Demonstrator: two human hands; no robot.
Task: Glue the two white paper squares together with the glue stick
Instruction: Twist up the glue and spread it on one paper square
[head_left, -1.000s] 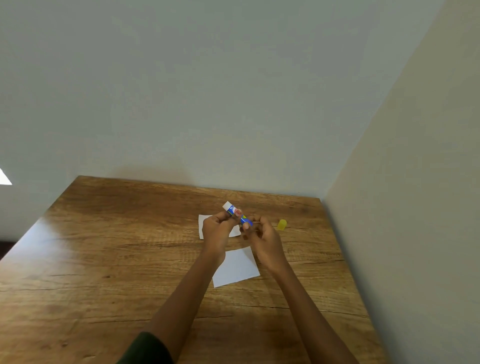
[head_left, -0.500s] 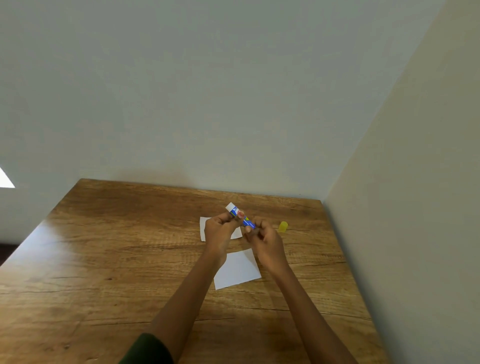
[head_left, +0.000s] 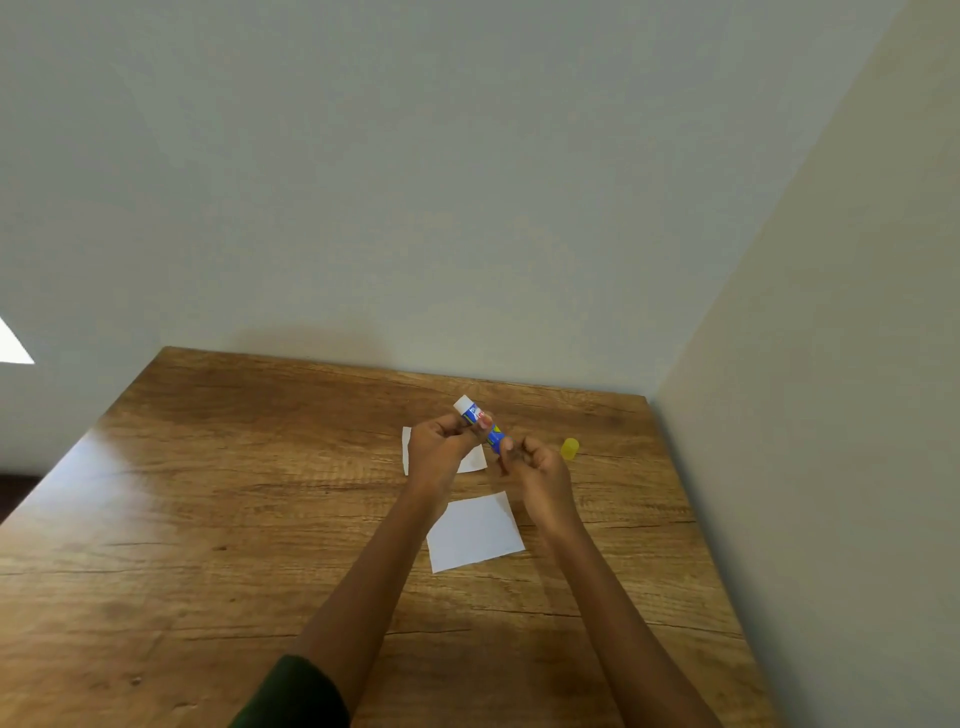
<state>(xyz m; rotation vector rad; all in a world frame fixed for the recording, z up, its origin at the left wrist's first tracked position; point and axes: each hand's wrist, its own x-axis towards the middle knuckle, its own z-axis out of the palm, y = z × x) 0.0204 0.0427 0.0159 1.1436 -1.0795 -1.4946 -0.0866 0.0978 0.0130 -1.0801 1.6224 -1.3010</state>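
**Twisting the glue stick, cap already off**

Holding the glue stick (head_left: 484, 427) above the table's (head_left: 208, 519) far right part, my left hand (head_left: 441, 451) grips its barrel and my right hand (head_left: 540, 467) pinches its base. Since a second ago, little has shifted; probably I'm winding glue up. The yellow cap (head_left: 570, 449) lies aside near the right edge. Both paper squares, near (head_left: 475, 532) and far (head_left: 470, 460), wait unglued.
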